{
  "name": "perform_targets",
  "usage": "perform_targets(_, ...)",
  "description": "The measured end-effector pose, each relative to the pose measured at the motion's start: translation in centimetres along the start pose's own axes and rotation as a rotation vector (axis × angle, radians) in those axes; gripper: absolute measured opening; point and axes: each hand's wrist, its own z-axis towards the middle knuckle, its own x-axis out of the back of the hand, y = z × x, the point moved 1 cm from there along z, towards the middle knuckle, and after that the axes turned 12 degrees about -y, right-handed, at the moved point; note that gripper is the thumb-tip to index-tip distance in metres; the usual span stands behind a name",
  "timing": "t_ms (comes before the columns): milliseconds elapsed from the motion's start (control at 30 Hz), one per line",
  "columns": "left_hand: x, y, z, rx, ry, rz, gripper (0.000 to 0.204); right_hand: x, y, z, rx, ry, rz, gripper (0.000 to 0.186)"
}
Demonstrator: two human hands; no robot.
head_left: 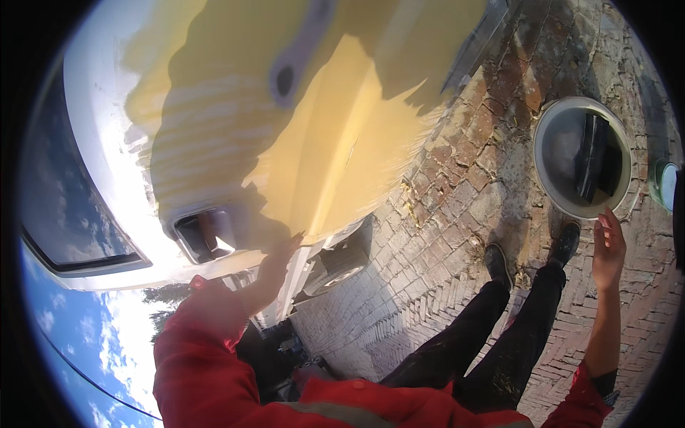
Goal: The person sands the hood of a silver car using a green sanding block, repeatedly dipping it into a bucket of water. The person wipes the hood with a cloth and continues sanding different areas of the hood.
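A vehicle's side panel (335, 150), white with a large dull-yellow coated patch, fills the upper left. My left hand (277, 258) is at the panel's lower edge, its fingers stretched out; glare and haze blur it, and nothing shows in it. On the right, my right hand (609, 250) is by the near rim of a round bucket (544, 180), fingers extended and empty. Whether the fingertips touch the rim I cannot tell. Dark liquid appears to fill the bucket, and a black rectangular shape (591, 157) shows in it.
A door handle recess (205, 235) and a dark window (68, 192) lie farther left on the vehicle. Below the panel is a wheel (339, 274). Uneven brick paving (428, 235) spreads under my dark shoes (498, 264). A greenish container (666, 185) stands beyond the bucket.
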Motion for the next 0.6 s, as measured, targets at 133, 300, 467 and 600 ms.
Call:
perform_targets(133,0.6,4.1,-2.3,-0.382,-0.376,-0.552,0.083,-2.2,-0.8,7.5,-0.013,-0.014,-0.038,0.055)
perform_targets(300,11.1,10.1,-5.5,-0.799,-0.526,-1.306,0.071,-6.2,3.8,16.9,-0.306,0.145,-0.705,0.105)
perform_targets(467,26.8,10.8,-4.4,-0.951,-0.464,-1.781,0.068,-8.1,6.7,21.2,-0.507,0.082,-0.617,0.13)
perform_targets(600,35.2,8.5,-1.6,-1.056,-0.459,-1.928,0.064,-7.1,6.9,22.7,-0.612,-0.049,-0.673,0.13)
